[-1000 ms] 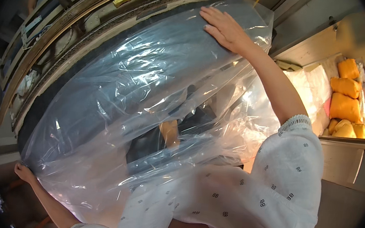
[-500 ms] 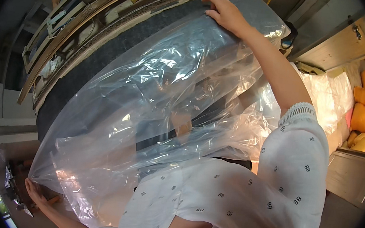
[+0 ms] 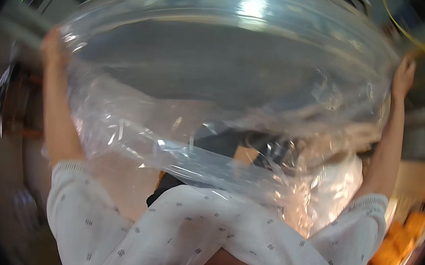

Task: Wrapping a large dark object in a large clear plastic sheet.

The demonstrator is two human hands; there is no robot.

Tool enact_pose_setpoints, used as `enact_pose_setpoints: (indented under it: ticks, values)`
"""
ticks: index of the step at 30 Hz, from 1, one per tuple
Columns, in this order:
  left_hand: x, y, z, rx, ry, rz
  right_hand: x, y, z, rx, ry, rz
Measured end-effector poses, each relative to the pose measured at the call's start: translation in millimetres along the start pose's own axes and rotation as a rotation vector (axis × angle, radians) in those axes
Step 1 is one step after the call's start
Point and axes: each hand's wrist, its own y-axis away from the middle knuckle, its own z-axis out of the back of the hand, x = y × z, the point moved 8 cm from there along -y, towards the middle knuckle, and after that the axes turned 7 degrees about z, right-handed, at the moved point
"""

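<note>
A large clear plastic sheet (image 3: 134, 140) is stretched wide before me, its folds catching bright glints. At its far left edge my left hand (image 3: 54, 46) is closed on the plastic, though motion smears the fingers. The opposite edge is gripped by my right hand (image 3: 403, 77), also held far out and raised. Through the film shows a dark grey work surface (image 3: 204, 62), and the sheet's loose lower part hangs in creases in front of my body.
Several orange bundles (image 3: 392, 244) lie at the lower right. Near the upper right runs a yellow cord (image 3: 399, 28). Dark furniture (image 3: 19, 96) stands at the left, blurred. Beneath the hanging plastic lies a small tan patch (image 3: 245, 155).
My left hand has risen from the lower left to the upper left. My right hand has moved out to the right. The sheet is now spread between them, and my view has turned.
</note>
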Motion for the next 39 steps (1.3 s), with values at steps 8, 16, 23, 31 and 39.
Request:
enact_pose_setpoints:
  ticks: [8, 16, 23, 31, 39]
  values:
    - [97.4, -1.1, -55.1, -0.181, -0.448, -0.278, -129.2, 87.3, -94.9, 0.186, -0.320, -0.186]
    - [96.6, -14.7, -80.9, -0.171, -0.514, -0.160, -125.1, 61.1, -109.3, 0.255, -0.201, -0.132]
    - [94.7, -14.1, -87.5, -0.135, -0.492, -0.137, -123.2, 56.4, -113.1, 0.263, -0.226, -0.127]
    - [122.6, -49.1, -61.4, -0.108, -0.152, 0.086, -137.0, 46.5, -97.7, 0.116, -0.011, -0.097]
    - [96.1, -57.8, -25.9, -0.276, -0.345, -0.136, -134.0, 53.8, -81.9, 0.092, -0.333, -0.282]
